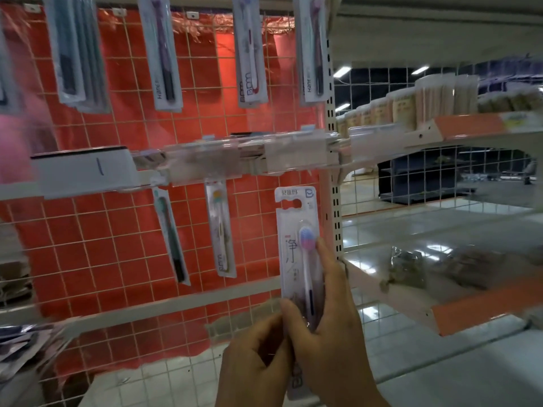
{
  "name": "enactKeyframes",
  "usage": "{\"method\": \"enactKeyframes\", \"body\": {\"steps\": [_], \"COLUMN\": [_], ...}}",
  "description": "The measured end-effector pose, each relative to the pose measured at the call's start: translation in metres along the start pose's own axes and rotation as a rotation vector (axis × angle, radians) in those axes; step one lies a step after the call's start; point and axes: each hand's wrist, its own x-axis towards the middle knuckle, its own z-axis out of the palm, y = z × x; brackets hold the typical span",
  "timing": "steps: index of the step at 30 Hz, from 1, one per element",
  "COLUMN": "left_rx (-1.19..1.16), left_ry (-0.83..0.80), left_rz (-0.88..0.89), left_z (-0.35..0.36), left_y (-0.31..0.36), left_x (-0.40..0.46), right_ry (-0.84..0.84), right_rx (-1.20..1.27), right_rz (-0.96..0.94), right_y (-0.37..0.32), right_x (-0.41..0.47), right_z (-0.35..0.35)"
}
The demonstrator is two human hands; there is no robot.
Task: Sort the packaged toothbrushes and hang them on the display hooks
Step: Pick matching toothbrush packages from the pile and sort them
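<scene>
Both hands hold one packaged toothbrush [296,254] upright in front of the wire grid [123,230]. The right hand [326,327] grips the pack along its right edge, with one finger reaching up beside the pink and blue brush head. The left hand [255,353] pinches the lower left edge of the same pack. The pack's top (the part with the hanging hole) sits just under the clear price strip [249,160] and is not on a hook.

Two more toothbrush packs hang on the lower row, to the left: one with a green brush [170,233] and one with a yellow brush [220,230]. Four packs hang on the top row [249,48]. Behind the grid is a red sheet [88,245]. On the right, a shelf [470,127] carries tall packs of cotton swabs [435,95].
</scene>
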Motion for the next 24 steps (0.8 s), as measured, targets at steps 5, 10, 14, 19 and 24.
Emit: {"method": "enactKeyframes", "body": {"steps": [5,10,14,19,24], "left_rx": [-0.067,-0.066,-0.084,-0.068,-0.012], "left_ry": [0.039,0.082,0.095,0.094,0.097], "left_rz": [0.027,0.054,0.057,0.045,0.044], "left_z": [0.009,0.011,0.012,0.013,0.013], "left_y": [0.008,0.018,0.018,0.011,0.007], "left_x": [0.02,0.038,0.048,0.057,0.062], "right_ry": [0.001,0.019,-0.017,0.056,0.126], "right_rx": [-0.052,-0.102,-0.021,-0.147,-0.204], "right_rz": [-0.108,-0.175,-0.134,-0.237,-0.299], "right_y": [0.003,0.005,0.011,0.027,0.03], "right_x": [0.026,0.051,0.061,0.064,0.066], "right_z": [-0.005,-0.001,0.003,0.011,0.014]}}
